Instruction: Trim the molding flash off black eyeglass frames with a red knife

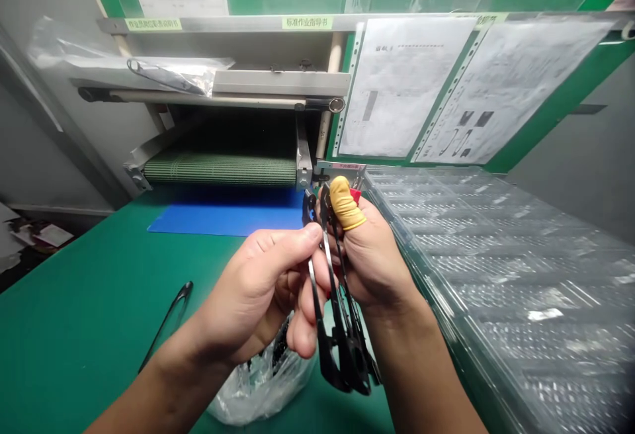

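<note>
Left hand [253, 295] and right hand [372, 255], close together, both pinch a bundle of slender black moulded-plastic parts [350, 348] (right thumb in a yellow rubber finger cot [343, 204]). Below the hands, a crumpled clear plastic bag [262, 384]; to their right, a clear vacuum-formed tray [496, 275].

Seemingly a factory: conveyor belt [219, 171], posted instructions [407, 86].

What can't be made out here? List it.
Head view:
Black parts: middles hidden by the left hand and right hand.
Red item: mostly hidden behind the right hand.
Plastic bag: contents blurred by the plastic.
Posted sheets: text too small to read.
</note>
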Tool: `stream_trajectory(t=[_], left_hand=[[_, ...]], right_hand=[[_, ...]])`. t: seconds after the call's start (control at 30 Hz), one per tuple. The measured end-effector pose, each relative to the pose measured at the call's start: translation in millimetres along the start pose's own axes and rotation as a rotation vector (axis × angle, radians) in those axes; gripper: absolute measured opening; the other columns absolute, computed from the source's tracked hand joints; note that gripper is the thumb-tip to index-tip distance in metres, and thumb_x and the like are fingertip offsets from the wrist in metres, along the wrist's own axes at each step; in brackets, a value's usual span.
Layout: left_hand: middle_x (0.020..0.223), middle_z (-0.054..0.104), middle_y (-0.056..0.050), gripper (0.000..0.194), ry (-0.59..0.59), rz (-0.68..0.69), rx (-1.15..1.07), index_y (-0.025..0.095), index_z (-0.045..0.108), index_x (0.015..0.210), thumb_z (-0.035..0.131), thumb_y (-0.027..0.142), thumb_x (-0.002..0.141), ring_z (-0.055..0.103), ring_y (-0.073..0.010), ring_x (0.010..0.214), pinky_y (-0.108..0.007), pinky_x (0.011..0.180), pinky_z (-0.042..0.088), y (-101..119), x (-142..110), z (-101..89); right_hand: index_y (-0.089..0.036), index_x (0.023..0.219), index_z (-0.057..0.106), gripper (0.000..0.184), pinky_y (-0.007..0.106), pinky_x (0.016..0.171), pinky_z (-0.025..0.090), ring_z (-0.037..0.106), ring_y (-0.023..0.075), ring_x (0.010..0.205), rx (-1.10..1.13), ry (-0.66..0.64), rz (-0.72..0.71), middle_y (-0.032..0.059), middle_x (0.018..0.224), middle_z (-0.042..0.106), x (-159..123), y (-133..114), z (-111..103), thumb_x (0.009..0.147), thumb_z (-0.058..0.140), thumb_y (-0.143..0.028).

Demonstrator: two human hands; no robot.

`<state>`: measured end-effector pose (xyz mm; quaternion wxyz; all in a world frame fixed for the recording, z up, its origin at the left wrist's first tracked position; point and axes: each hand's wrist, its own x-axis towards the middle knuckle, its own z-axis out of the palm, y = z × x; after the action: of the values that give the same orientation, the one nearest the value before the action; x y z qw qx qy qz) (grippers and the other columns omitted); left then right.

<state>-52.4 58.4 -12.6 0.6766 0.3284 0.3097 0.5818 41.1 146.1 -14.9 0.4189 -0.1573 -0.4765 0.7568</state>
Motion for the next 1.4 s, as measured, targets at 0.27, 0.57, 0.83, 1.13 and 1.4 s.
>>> stream_trajectory(t=[0.27,0.57,0.83,1.13,1.4], left_hand=[[0.041,0.056,0.0,0.042,-0.023,0.027,-0.032,0.008,0.065,0.061,0.051,0.036,0.09,0.051,-0.0065,0.029,-0.01,0.031,0.04,-1.7,4.7,-3.6],[0.041,0.057,-0.001,0.042,-0.009,0.024,-0.075,0.008,0.064,0.06,0.051,0.034,0.091,0.052,-0.0067,0.029,-0.01,0.03,0.04,-1.8,3.9,-5.1],[0.041,0.058,-0.001,0.042,-0.006,0.019,-0.066,0.008,0.065,0.059,0.054,0.035,0.089,0.053,-0.0073,0.029,-0.01,0.029,0.039,-2.4,4.8,-6.4],[0.04,0.057,-0.002,0.043,-0.026,0.027,-0.041,0.008,0.064,0.058,0.055,0.037,0.088,0.05,-0.0064,0.028,-0.01,0.029,0.039,-3.1,4.5,-5.5],[0.04,0.057,-0.001,0.042,-0.021,0.023,-0.057,0.009,0.064,0.059,0.052,0.035,0.09,0.05,-0.0067,0.028,-0.011,0.029,0.038,-3.3,4.5,-4.2]], right_hand=[[-0.023,0.067,0.044,0.044,0.02,0.028,0.018,0.027,0.0053,0.03,0.024,0.006,0.069,-0.0108,0.042,0.035,3.5,1.6,0.1,0.07,0.076,-0.053],[-0.023,0.068,0.043,0.045,0.02,0.026,0.018,0.032,0.0071,0.027,-0.005,-0.008,0.06,-0.0109,0.039,0.034,3.9,5.4,-4.3,0.072,0.073,-0.055],[-0.021,0.066,0.045,0.043,0.016,0.027,0.02,0.03,0.0039,0.028,0.007,-0.01,0.024,-0.011,0.041,0.035,3.1,5.5,-4.8,0.073,0.074,-0.052],[-0.02,0.064,0.045,0.044,0.014,0.029,0.02,0.028,0.0022,0.03,0.023,-0.018,0.018,-0.011,0.043,0.035,4.2,1.8,-4.4,0.071,0.077,-0.049],[-0.021,0.068,0.045,0.043,0.017,0.028,0.018,0.029,0.0039,0.028,0.021,-0.007,0.051,-0.0115,0.042,0.035,3.9,2.3,-4.9,0.071,0.075,-0.051]])
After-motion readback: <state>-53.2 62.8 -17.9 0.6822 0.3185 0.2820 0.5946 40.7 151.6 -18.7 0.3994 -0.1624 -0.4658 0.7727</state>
